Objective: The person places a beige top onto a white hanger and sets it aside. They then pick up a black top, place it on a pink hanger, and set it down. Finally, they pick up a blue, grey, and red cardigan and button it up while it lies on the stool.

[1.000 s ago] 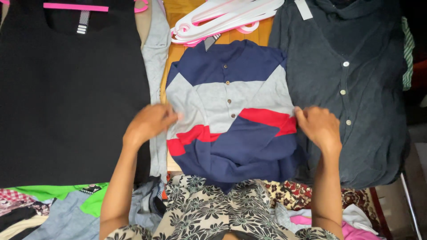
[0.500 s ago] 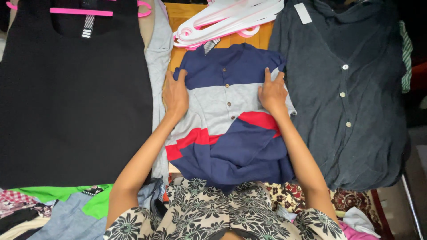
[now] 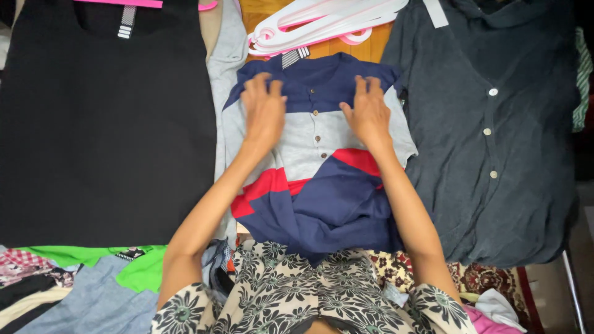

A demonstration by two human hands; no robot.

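3 garment labels (image 3: 128, 21) show: 2 striped black-and-white, 1 plain white, top edge.

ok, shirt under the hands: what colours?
Navy, grey and red blocks on the shirt; seen in the head view.

Bright, even light; slightly blurred fingers (image 3: 369, 86).

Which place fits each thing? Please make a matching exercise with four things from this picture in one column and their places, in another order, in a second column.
Things:
1. striped shirt
2. black top
3. dark grey buttoned shirt
4. white and pink hangers

Places:
A. at the top, beyond the collar of the middle garment
B. on the far left
C. in the middle, under the left hand and the right hand
D. on the right

Pairs: 1-C, 2-B, 3-D, 4-A
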